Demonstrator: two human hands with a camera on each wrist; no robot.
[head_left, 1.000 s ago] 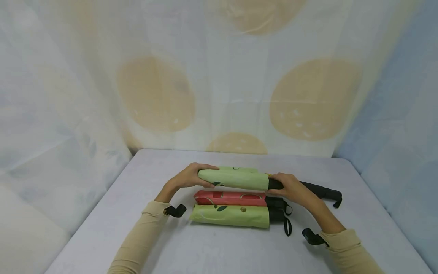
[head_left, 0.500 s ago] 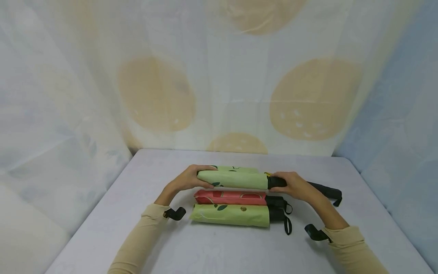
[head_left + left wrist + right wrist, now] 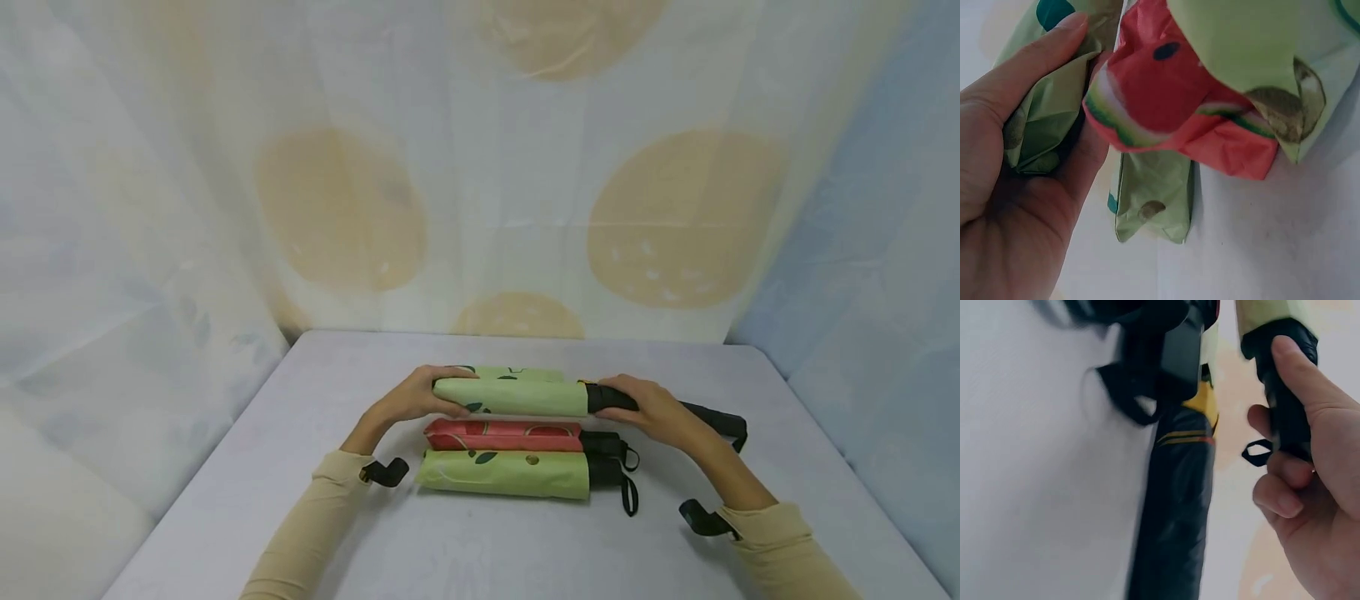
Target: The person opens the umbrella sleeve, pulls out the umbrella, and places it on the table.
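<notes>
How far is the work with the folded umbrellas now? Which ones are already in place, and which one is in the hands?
Looks done: the red umbrella and the near green umbrella lie side by side on the table. In hand: the left hand grips the tip end and the right hand the black handle of a third green umbrella. Probably left: setting it down; another green one and a black umbrella lie behind.

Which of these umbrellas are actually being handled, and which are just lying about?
In hand:
- green umbrella, folded, held level above the others
- left hand gripping its cloth end
- right hand gripping its black handle

Lying about:
- red umbrella on the table
- near green umbrella
- black umbrella behind the right hand
- far green umbrella
</notes>
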